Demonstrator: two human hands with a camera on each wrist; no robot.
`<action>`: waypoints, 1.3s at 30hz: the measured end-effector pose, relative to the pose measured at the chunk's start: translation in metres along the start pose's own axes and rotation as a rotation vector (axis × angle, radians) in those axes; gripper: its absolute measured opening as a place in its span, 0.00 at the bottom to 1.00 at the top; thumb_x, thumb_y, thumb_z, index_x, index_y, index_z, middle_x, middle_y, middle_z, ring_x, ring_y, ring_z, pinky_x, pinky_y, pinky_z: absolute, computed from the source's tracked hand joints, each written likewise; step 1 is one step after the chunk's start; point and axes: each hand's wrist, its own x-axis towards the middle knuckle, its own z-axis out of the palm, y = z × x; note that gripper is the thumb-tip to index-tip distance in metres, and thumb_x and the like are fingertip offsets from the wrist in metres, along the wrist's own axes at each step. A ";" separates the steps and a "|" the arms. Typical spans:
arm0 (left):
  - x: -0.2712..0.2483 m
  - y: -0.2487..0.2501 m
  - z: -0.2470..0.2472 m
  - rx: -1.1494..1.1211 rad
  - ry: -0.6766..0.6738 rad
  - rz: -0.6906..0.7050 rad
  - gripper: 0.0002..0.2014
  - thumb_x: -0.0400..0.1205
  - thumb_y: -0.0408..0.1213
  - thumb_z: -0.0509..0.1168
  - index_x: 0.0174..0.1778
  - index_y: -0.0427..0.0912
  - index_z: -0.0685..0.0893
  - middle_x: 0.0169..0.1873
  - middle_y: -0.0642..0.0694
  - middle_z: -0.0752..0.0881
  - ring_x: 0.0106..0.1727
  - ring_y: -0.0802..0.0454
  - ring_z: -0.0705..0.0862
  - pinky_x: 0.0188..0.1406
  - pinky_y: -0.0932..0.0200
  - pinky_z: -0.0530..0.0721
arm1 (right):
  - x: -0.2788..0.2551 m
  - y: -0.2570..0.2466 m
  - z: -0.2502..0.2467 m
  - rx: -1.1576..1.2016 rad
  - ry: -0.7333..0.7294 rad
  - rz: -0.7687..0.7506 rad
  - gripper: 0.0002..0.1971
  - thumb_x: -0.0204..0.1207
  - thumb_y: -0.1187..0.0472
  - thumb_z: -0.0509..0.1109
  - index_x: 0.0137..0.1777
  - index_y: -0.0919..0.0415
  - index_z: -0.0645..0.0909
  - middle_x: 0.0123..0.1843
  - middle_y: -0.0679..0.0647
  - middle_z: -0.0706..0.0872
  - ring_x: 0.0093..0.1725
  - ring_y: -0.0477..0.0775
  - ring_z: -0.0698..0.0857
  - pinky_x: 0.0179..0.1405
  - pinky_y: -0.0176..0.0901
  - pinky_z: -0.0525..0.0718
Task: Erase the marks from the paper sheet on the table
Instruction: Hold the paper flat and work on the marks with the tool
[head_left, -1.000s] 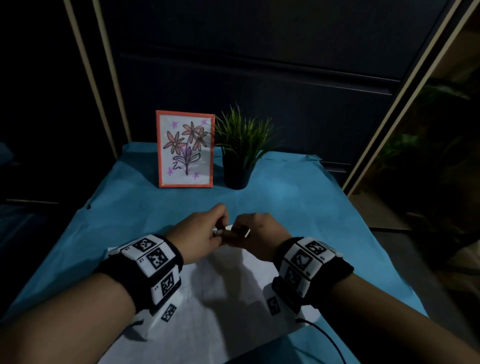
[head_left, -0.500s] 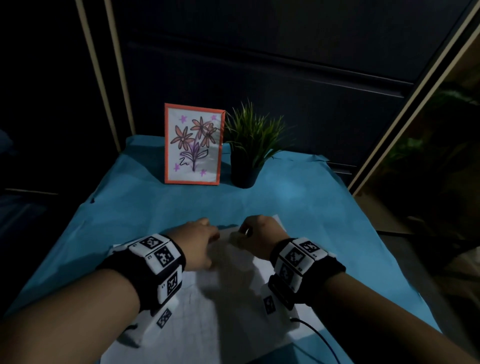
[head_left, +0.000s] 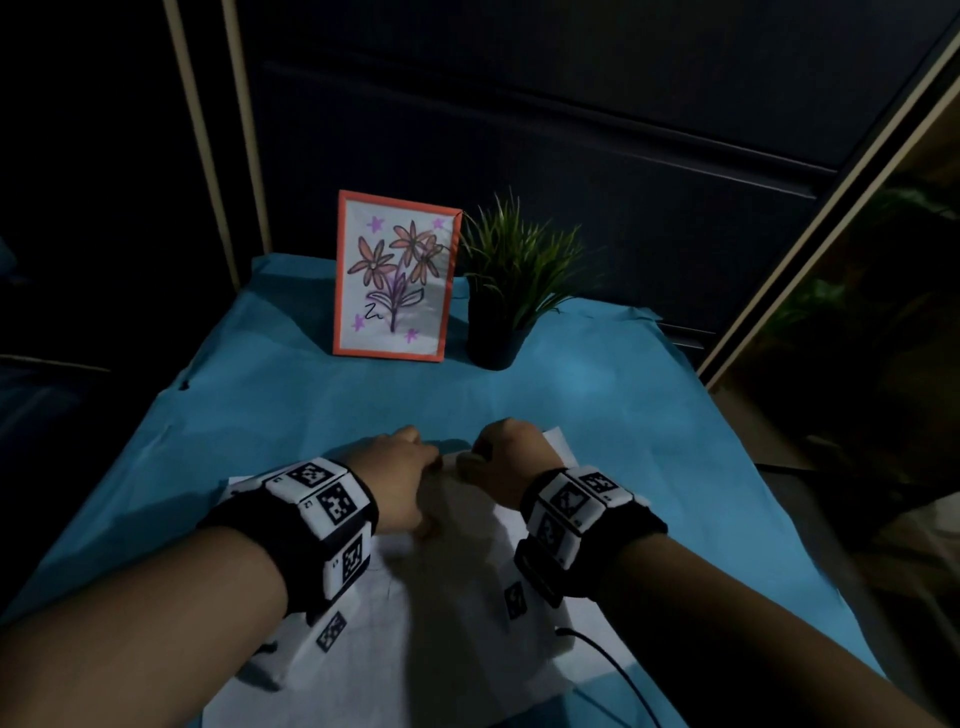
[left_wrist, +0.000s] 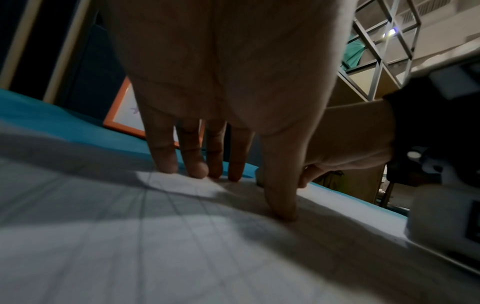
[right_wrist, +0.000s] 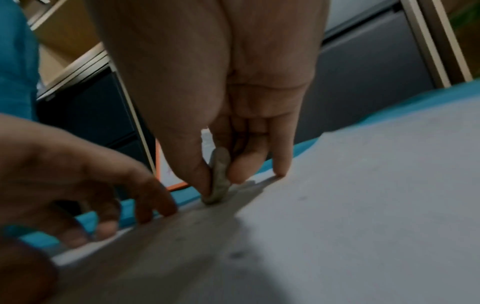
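Note:
A white paper sheet (head_left: 457, 613) with faint pencil grid lines lies on the blue-covered table (head_left: 291, 415) near its front edge. My left hand (head_left: 400, 467) presses straight fingers (left_wrist: 168, 162) and thumb down on the sheet (left_wrist: 130, 236) near its far edge. My right hand (head_left: 498, 452) pinches a small grey eraser (right_wrist: 220, 176) between thumb and fingers, its lower end touching the paper (right_wrist: 363, 205) close to the far edge. Small dark specks dot the sheet beside it.
An orange-framed flower drawing (head_left: 395, 275) and a small potted plant (head_left: 509, 291) stand at the back of the table. A black cable (head_left: 618, 675) trails from my right wrist over the front edge. Dark cabinet panels rise behind.
Both hands were raised together over the table a second ago; they have since come down onto the far part of the sheet and moved slightly apart.

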 end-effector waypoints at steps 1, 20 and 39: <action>0.000 0.000 0.001 0.003 -0.001 0.001 0.27 0.72 0.52 0.76 0.65 0.49 0.77 0.60 0.48 0.72 0.61 0.45 0.78 0.59 0.52 0.79 | 0.002 0.004 0.001 -0.011 0.008 0.027 0.14 0.75 0.54 0.69 0.50 0.66 0.84 0.52 0.63 0.86 0.53 0.62 0.84 0.39 0.39 0.70; -0.006 0.004 -0.002 0.020 -0.006 -0.060 0.30 0.72 0.52 0.76 0.65 0.43 0.76 0.62 0.45 0.72 0.61 0.44 0.77 0.58 0.51 0.78 | 0.003 0.004 -0.002 -0.058 0.047 0.037 0.16 0.76 0.53 0.69 0.53 0.67 0.84 0.55 0.64 0.85 0.56 0.63 0.83 0.46 0.45 0.78; -0.020 0.003 0.004 0.105 -0.043 -0.082 0.34 0.77 0.63 0.65 0.77 0.53 0.70 0.64 0.42 0.67 0.67 0.39 0.69 0.64 0.49 0.75 | -0.004 0.017 -0.004 0.031 0.058 0.101 0.10 0.73 0.55 0.72 0.42 0.63 0.83 0.40 0.58 0.81 0.42 0.58 0.80 0.38 0.38 0.70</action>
